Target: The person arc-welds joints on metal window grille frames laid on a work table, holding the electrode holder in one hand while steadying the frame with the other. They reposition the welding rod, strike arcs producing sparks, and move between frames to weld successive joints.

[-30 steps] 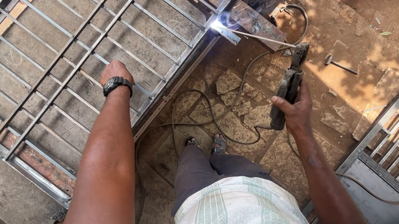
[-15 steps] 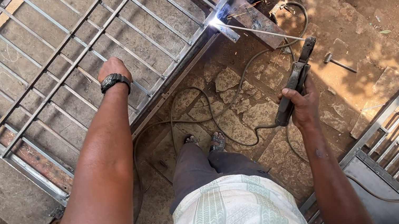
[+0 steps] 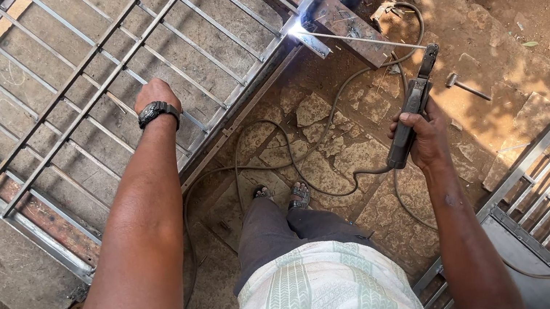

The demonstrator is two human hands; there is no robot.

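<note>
The right hand (image 3: 427,141) is gripping the electrode holder (image 3: 410,117); its welding rod (image 3: 366,39) is running up and leftward to the glowing corner of the metal grille (image 3: 96,94). The left hand (image 3: 154,96), nearer the bars, is resting clenched on them. Cable (image 3: 307,171) is looping across the floor between.

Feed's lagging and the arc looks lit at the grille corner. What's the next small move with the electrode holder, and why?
Probably hold the rod tip on the metal grille corner: the right hand grips the electrode holder, the arc glows there, and the left hand steadies a bar.
</note>
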